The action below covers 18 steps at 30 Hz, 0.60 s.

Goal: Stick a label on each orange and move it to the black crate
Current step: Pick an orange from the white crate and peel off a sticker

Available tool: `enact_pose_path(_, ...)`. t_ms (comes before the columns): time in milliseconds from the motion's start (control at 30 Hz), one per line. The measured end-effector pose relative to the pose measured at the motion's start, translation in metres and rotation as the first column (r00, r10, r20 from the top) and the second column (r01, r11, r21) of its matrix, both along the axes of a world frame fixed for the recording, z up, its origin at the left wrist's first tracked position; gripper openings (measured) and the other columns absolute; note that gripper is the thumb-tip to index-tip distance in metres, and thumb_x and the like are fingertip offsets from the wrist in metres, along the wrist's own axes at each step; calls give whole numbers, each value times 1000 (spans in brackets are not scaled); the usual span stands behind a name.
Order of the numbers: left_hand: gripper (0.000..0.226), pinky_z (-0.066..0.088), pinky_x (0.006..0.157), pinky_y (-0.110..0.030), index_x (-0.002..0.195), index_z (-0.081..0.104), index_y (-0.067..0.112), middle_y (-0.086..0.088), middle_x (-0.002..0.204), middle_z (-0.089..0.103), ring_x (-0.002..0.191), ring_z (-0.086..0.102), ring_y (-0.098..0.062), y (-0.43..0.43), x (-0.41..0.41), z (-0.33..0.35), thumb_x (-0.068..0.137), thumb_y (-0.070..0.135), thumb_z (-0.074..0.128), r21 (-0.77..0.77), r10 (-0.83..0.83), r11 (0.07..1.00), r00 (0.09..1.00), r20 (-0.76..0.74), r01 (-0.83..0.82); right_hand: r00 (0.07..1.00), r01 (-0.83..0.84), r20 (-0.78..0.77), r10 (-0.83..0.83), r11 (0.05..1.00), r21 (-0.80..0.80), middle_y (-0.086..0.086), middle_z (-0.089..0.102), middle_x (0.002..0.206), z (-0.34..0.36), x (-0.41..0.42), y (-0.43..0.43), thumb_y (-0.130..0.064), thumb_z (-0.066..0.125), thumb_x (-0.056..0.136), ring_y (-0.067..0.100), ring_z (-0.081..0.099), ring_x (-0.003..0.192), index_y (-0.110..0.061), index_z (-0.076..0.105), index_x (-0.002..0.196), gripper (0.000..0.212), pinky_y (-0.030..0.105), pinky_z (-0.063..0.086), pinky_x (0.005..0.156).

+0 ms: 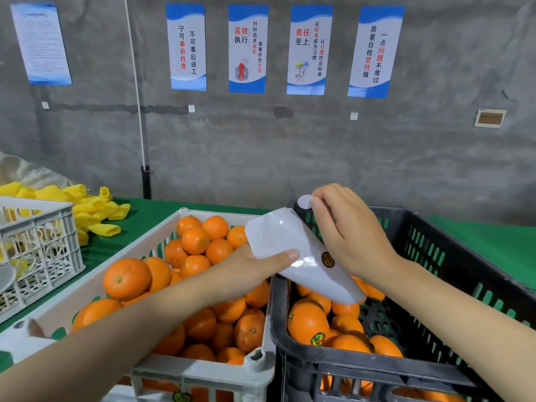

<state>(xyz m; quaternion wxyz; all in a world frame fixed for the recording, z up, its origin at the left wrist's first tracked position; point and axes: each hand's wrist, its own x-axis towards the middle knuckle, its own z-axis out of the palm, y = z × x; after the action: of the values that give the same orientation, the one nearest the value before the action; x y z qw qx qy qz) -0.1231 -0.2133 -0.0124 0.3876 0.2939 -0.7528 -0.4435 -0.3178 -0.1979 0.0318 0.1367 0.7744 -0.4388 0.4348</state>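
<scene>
Starting nearest us: the black crate [435, 369] on the right holds only a thin layer of oranges [348, 343], with its perforated plastic floor showing through. The big one in front wears a shiny gold-and-green sticker [317, 339], so some fruit is done. Hard against it, the white crate [203, 371] is heaped with smooth, dimpled bare oranges [127, 278], no sticker showing on them. Most of the job is ahead, I'd judge.

Up over the seam between the two crates, the left hand [255, 269] pinches a glossy white backing sheet [290, 242], thumb flat on top. The sheet curls and slants down over the black crate, and one dark label [327, 259] sits on it. The right hand [345, 227], above that crate's far rim, pinches a small round label [304, 203] between thumb and fingertip, pale back towards us. It is peeled but not yet on any orange, and there is no fruit in either hand.

Further back, the green cloth [153, 210] carries a pile of yellow ribbed foam sleeves [95, 210] and a pale lattice crate [43, 242]; what lies inside is hard to make out. Beyond stands a rough concrete wall [261, 155] hung with blue-and-white posters [246, 47].
</scene>
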Motion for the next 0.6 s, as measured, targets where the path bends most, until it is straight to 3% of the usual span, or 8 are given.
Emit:
enact_pose_path(100,38,48,103,-22,130,55,36,25,125,65,120,58,3,4,-1,-3,94,30,66,-105,-75,990,988,135,89,996,-31,-86,27,999,-40,-3,65,100,1,9,2,-28,32,103,16,55,101,-16,59,102,30,35,34,94)
enact_pose_path(200,43,47,94,-12,132,52,38,25,126,64,120,59,1,7,-4,-2,96,18,66,-219,-131,962,978,163,165,993,-69,-91,73,997,44,-14,62,86,-3,12,0,-31,29,105,1,50,94,-23,52,99,25,29,28,98)
enact_pose_path(233,44,47,92,-12,132,52,38,24,125,64,119,59,0,7,-5,-1,96,17,67,-232,-130,959,979,156,164,994,-78,-70,84,993,87,-15,60,79,-5,12,-1,-33,27,106,1,50,89,-27,47,96,23,31,32,94)
enact_pose_path(300,43,48,90,-12,130,52,39,23,122,65,116,61,-1,6,-5,-1,96,18,67,-250,-110,957,981,158,148,994,-103,-4,105,982,156,-9,54,66,-8,9,-2,-39,27,106,9,52,71,-35,40,90,21,38,40,71)
enact_pose_path(367,38,49,89,-12,126,54,43,23,119,65,114,61,0,7,-4,0,96,23,67,-262,-80,956,977,199,131,993,-115,21,113,982,149,-5,55,68,-7,6,-3,-44,29,102,15,50,59,-39,38,87,18,39,37,55)
enact_pose_path(433,29,50,91,-15,122,60,40,19,119,66,113,62,0,7,-3,0,96,29,66,-283,-40,953,972,233,107,996,-87,-30,90,991,99,-5,55,63,-6,3,-4,-46,31,99,15,51,54,-40,38,87,14,39,38,50)
enact_pose_path(500,25,50,99,-29,119,65,27,12,119,67,113,62,-4,7,-2,2,99,39,58,-296,27,954,962,270,56,996,-67,-47,71,995,70,-4,53,56,-6,1,-5,-46,32,98,14,51,51,-38,40,90,13,43,42,50)
enact_pose_path(600,52,45,94,-50,94,64,7,-7,97,64,99,58,-20,1,11,5,102,50,35,-462,270,884,886,376,-73,995,-57,-71,65,993,105,-5,51,52,-7,-4,-7,-50,30,95,13,50,48,-31,49,94,27,40,39,48)
